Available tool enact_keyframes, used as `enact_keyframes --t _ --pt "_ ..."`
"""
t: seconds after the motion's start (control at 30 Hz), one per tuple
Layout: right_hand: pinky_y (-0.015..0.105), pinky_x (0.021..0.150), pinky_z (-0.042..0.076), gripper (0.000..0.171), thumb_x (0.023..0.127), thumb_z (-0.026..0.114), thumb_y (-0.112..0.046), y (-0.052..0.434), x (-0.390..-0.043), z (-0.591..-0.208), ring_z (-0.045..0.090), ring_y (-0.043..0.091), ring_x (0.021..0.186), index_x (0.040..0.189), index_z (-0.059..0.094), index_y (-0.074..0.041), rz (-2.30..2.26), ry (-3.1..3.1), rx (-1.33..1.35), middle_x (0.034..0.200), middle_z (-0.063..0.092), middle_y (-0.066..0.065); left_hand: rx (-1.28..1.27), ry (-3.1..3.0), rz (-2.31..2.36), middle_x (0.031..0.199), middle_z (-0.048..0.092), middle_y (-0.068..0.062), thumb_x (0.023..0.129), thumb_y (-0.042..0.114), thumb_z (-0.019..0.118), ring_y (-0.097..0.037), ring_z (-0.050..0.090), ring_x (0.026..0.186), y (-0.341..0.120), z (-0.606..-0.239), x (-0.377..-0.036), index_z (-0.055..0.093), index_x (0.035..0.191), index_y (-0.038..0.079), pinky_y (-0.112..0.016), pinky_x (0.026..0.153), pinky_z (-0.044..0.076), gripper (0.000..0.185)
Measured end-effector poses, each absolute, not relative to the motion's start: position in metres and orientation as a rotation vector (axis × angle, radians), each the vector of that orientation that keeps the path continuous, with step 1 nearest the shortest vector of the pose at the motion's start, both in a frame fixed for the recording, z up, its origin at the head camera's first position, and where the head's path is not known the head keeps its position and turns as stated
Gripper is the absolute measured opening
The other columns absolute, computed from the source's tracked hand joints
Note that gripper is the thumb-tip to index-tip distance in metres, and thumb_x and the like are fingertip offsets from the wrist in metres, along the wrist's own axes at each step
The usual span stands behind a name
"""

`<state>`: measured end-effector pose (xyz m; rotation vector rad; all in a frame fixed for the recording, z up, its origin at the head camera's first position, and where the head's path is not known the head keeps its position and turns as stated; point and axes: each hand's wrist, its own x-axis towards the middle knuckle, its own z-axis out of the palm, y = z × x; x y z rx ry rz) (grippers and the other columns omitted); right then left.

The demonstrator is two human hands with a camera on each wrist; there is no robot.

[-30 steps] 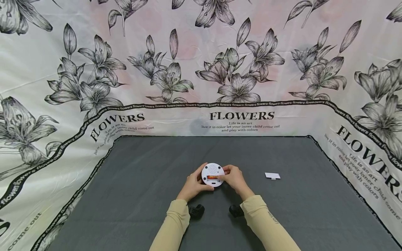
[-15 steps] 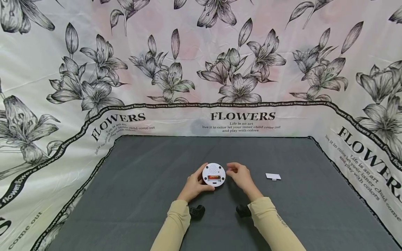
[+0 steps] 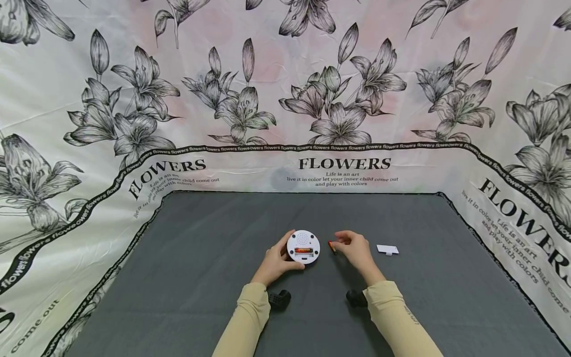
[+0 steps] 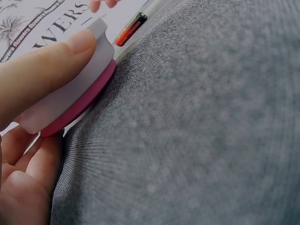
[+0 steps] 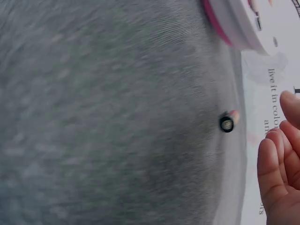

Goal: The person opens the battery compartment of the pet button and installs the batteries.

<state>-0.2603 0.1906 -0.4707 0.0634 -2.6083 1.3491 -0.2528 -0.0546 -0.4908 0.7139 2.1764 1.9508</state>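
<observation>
- Your left grip (image 3: pixel 273 265) pinches the round white plastic device with a pink base (image 3: pixel 303 246), thumb on its rim, tilted up off the grey felt worktop (image 3: pixel 200 277).
- One orange battery sits in its open slot.
- Your right grip (image 3: pixel 357 250), fingers loosely curled, holds nothing; fingertips just beside the loose orange-and-black battery (image 3: pixel 332 247) lying on the worktop, right of the device.
- Small white plastic cover (image 3: pixel 386 250) lies further right.
</observation>
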Motion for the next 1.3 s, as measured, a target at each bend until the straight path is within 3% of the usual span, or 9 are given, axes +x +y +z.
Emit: enact_keyframes --t 0.37,0.8,1.13,1.3 --pt "0.025 0.053 0.044 0.028 0.070 0.080 -0.010 0.190 -0.262 -0.487 0.056 0.012 0.061 0.091 0.069 0.004 1.326 -2.689 -0.071 0.073 0.065 0.005 0.696 2.186 1.937 0.143 0.035 -0.012 0.070 0.001 0.080 -0.021 0.042 0.125 -0.054 -0.493 -0.253 0.027 0.147 0.017 -0.032 0.092 0.043 0.094" --pt "0.026 0.058 0.045 0.027 0.066 0.082 -0.006 0.188 -0.265 -0.488 0.058 0.015 0.066 0.087 0.069 0.004 1.309 -2.696 -0.094 0.075 0.066 0.006 0.709 2.198 1.938 0.143 0.035 -0.014 0.070 0.000 0.080 -0.021 0.043 0.124 -0.055 -0.486 -0.252 0.028 0.147 0.015 -0.031 0.091 0.044 0.094" --pt "0.030 0.057 0.044 0.016 0.068 0.079 -0.004 0.185 -0.263 -0.487 0.056 0.016 0.062 0.080 0.071 0.003 1.206 -2.711 -0.090 0.070 0.065 0.006 0.711 2.202 1.922 0.143 0.035 -0.013 0.070 0.000 0.080 -0.021 0.042 0.124 -0.055 -0.489 -0.253 0.027 0.147 0.015 -0.033 0.092 0.043 0.094" --pt "0.029 0.053 0.042 0.012 0.070 0.076 -0.003 0.185 -0.262 -0.488 0.053 0.015 0.060 0.080 0.071 0.002 1.225 -2.715 -0.110 0.069 0.064 0.004 0.687 2.208 1.924 0.145 0.033 -0.009 0.069 0.006 0.082 -0.018 0.039 0.127 -0.053 -0.511 -0.264 0.026 0.148 0.016 -0.030 0.093 0.042 0.097"
